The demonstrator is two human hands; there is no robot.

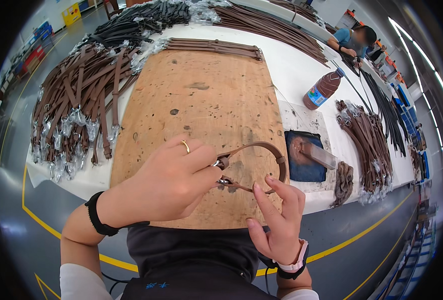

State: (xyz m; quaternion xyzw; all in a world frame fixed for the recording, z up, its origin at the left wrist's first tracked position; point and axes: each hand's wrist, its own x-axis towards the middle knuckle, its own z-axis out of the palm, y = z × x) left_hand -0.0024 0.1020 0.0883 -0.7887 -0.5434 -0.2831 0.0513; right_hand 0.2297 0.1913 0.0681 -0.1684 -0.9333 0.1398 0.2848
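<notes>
A brown leather strap (263,144) with metal hardware is curved into a loop above the wooden board (206,110). The bent fingers of my left hand (174,182) close around its metal fittings and strap ends, hiding part of them. A ring is on one finger of that hand. My right hand (281,212) has its fingers apart, two fingertips against the near lower side of the loop. Its thumb stands away from the strap.
Piles of brown straps (81,95) with plastic-wrapped hardware lie left, black straps (146,22) behind. Strap bundles (211,46) border the board's far edge. Rightward are a bottle (323,90), dark pad (305,170), clear block (321,156), rag (343,184) and a seated person (354,42).
</notes>
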